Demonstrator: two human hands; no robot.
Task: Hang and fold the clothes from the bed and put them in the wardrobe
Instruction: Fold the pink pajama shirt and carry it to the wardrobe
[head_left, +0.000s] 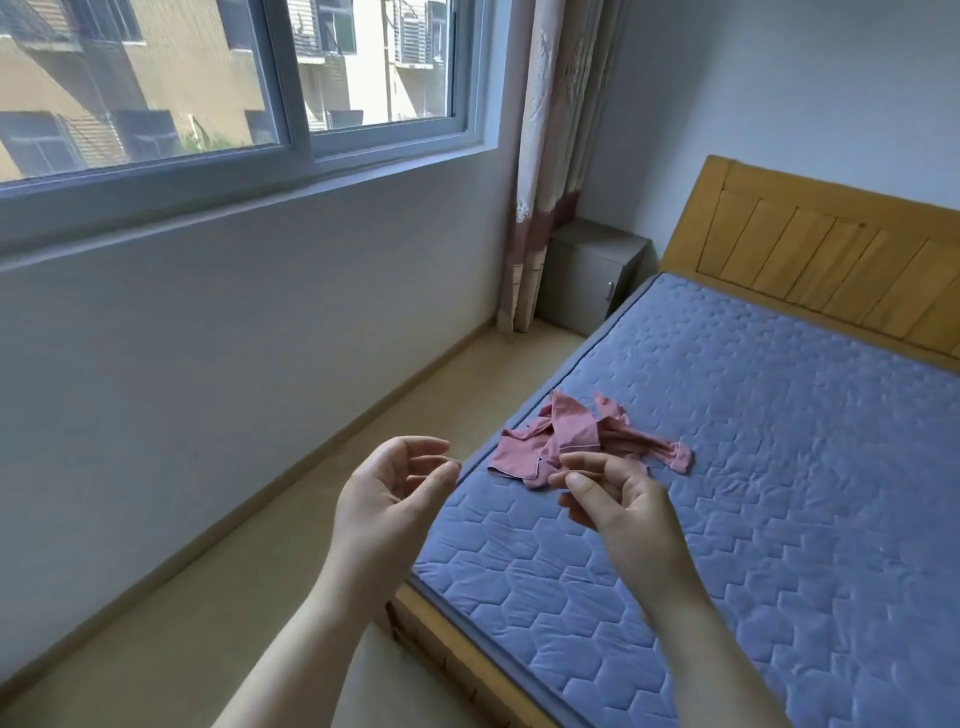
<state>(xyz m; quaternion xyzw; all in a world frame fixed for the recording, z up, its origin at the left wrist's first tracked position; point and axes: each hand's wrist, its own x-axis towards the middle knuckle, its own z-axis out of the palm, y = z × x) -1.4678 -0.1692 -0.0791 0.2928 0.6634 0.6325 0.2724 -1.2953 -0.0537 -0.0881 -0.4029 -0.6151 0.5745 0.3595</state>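
A crumpled pink garment with thin white piping lies in a heap near the left edge of the bed, on a blue quilted mattress. My left hand is raised over the floor just left of the bed, palm up, fingers loosely curled, holding nothing. My right hand hovers above the mattress just in front of the garment, fingers loosely bent and empty. Neither hand touches the cloth. No wardrobe is in view.
A wooden headboard stands at the far right. A grey bedside cabinet sits in the corner by a hanging curtain. A strip of beige floor runs between the bed and the wall under the window.
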